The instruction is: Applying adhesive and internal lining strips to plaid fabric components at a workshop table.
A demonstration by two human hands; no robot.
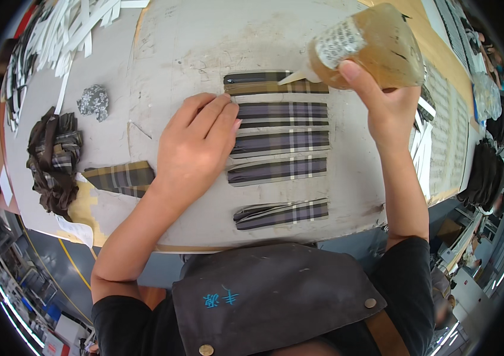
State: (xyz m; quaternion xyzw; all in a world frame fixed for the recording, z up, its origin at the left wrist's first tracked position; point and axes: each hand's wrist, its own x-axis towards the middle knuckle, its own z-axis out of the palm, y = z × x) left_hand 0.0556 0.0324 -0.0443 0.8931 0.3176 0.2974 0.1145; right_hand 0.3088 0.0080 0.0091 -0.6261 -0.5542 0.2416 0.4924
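My right hand [391, 113] is closed round a squeeze bottle [391, 50] of amber liquid, tilted so its pale nozzle points left. The nozzle tip is at the farthest plaid fabric strip [252, 88], with a glossy line along the strip's left part. My left hand [198, 139] is bent, its fingertips at that strip's left end, seemingly holding it down. The thumb is by the second plaid strip [281, 111], and the fingers hide the left ends. Several more folded plaid strips [281, 170] lie in a column toward me, the nearest strip [281, 214] set apart.
On the left lie a bunched plaid and brown fabric heap [56, 160], a flat plaid piece [121, 176] partly behind my left forearm, and a small grey patterned wad [93, 102]. White strips [80, 26] pile at the far left. More white strips [422, 145] lie beyond my right forearm.
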